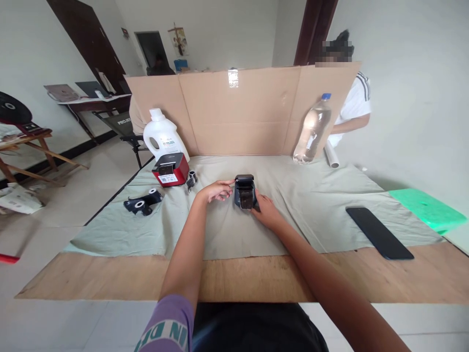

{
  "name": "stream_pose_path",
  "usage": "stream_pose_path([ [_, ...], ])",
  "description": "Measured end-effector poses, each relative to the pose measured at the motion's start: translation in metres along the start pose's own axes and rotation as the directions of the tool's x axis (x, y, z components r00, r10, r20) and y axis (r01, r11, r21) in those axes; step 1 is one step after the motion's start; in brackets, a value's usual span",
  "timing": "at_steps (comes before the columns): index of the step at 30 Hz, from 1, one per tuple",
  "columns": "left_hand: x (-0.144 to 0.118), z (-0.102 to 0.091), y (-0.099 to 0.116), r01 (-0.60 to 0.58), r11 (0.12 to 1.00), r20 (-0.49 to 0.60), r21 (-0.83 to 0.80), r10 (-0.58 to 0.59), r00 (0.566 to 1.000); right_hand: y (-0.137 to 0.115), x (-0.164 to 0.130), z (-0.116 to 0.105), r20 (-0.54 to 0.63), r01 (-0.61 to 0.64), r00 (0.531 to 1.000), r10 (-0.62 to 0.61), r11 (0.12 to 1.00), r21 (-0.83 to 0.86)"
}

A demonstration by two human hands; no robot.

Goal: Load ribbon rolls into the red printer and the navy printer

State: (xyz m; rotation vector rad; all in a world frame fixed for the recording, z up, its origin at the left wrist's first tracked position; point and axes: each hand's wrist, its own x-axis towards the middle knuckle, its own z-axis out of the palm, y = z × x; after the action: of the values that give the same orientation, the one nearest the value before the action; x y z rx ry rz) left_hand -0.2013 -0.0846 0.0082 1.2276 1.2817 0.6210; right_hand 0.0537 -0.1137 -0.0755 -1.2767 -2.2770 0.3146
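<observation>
A small dark device [245,191], which looks like a compact label printer, stands on the grey-green cloth in front of me, with a dark shiny strip hanging down its front. My right hand [266,209] grips its right side, thumb near the lower front edge. On the other side, my left hand [219,190] stretches its index finger to the device's upper left corner. Its other fingers are loosely bent and hold nothing. To the left sit a red and black label printer [171,169], a small roll with dark film [191,180] and ribbon rolls with dark film [141,203].
A cardboard screen [242,112] closes off the table's back. Before it stand a white jug [164,137] and a tilted clear bottle [313,129]. A black phone [379,233] lies right, near a green stool [427,208]. Behind the screen is a person in white [353,107].
</observation>
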Motion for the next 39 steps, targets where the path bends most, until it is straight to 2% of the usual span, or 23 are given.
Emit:
stream_pose_path([
  [8, 0.007, 0.015, 0.002, -0.011, 1.0, -0.054, 0.026, 0.012, 0.998, -0.003, -0.001, -0.005, 0.035, -0.006, 0.999, 0.006, 1.0, -0.003],
  [12, 0.011, 0.017, -0.001, -0.033, 0.999, -0.062, 0.012, 0.034, 0.998, -0.005, 0.0, -0.007, 0.034, -0.014, 0.999, 0.014, 1.0, -0.007],
  [14, 0.013, 0.017, -0.001, -0.058, 0.998, -0.101, 0.035, 0.061, 0.993, -0.006, 0.0, -0.007, 0.033, -0.011, 0.999, 0.011, 1.0, -0.007],
  [17, 0.018, 0.022, 0.001, -0.153, 0.953, -0.225, 0.26, 0.214, 0.951, -0.006, -0.001, -0.007, 0.018, 0.003, 1.0, -0.003, 1.0, 0.002],
  [20, 0.025, 0.032, 0.007, -0.201, 0.844, -0.284, 0.498, 0.378, 0.881, -0.006, -0.001, -0.006, 0.0, 0.002, 1.0, -0.002, 1.0, 0.001],
  [23, 0.033, 0.044, 0.021, -0.176, 0.77, -0.264, 0.613, 0.41, 0.873, -0.005, 0.0, -0.005, -0.005, -0.011, 1.0, 0.011, 1.0, 0.0],
  [28, 0.054, 0.051, 0.055, -0.039, 0.675, -0.189, 0.737, 0.262, 0.946, -0.006, 0.0, -0.006, -0.002, -0.007, 1.0, 0.007, 1.0, 0.009],
  [31, 0.062, 0.051, 0.069, -0.022, 0.635, -0.143, 0.772, 0.207, 0.968, -0.007, 0.0, -0.006, -0.008, 0.0, 1.0, 0.0, 1.0, 0.0],
  [35, 0.057, 0.045, 0.069, -0.082, 0.611, -0.086, 0.788, 0.242, 0.966, -0.007, 0.0, -0.005, -0.013, 0.001, 1.0, -0.001, 1.0, -0.008],
  [39, 0.044, 0.03, 0.051, -0.181, 0.617, -0.059, 0.766, 0.347, 0.936, -0.007, 0.001, -0.005, 0.011, 0.02, 1.0, -0.02, 0.999, -0.04],
])
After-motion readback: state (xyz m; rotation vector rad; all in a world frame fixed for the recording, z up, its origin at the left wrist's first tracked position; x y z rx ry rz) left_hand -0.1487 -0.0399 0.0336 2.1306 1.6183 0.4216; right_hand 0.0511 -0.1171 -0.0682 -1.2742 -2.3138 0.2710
